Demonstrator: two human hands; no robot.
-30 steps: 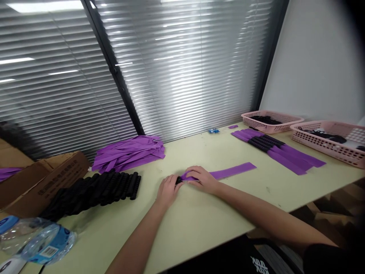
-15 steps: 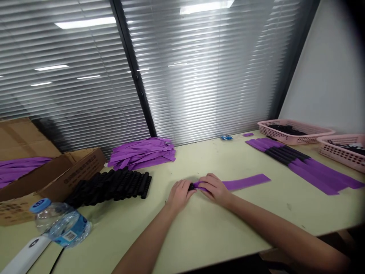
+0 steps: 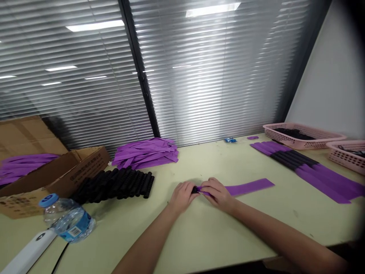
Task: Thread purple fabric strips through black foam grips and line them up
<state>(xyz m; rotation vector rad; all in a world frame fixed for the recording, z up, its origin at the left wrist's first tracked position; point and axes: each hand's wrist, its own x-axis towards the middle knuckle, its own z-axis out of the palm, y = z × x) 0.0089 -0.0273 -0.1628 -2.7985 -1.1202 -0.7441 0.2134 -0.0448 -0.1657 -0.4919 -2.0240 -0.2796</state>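
My left hand (image 3: 182, 197) is closed around a short black ribbed tube (image 3: 194, 189), and only its right end shows. Close beside it, my right hand (image 3: 217, 194) pinches the bunched near end of a purple strip (image 3: 251, 187) at the tube's mouth. The strip's flat remainder lies to the right on the table. Whether its tip sits inside the tube I cannot tell, as fingers cover it. Left of my hands lies a pile of black tubes (image 3: 122, 184). At the right, several purple strips (image 3: 322, 177) lie side by side with black tubes (image 3: 293, 159) around their middles.
Behind the tubes rests a heap of loose purple strips (image 3: 148, 152). On the left stand an open cardboard box (image 3: 85, 167) and a water bottle (image 3: 71, 222) beside a white device (image 3: 31, 253). Pink baskets (image 3: 308, 144) occupy the back right, near a small blue packet (image 3: 230, 140).
The whole view has shifted slightly, with things appearing a little further right. Both hands keep their hold on the tube and the strip, with little visible movement.
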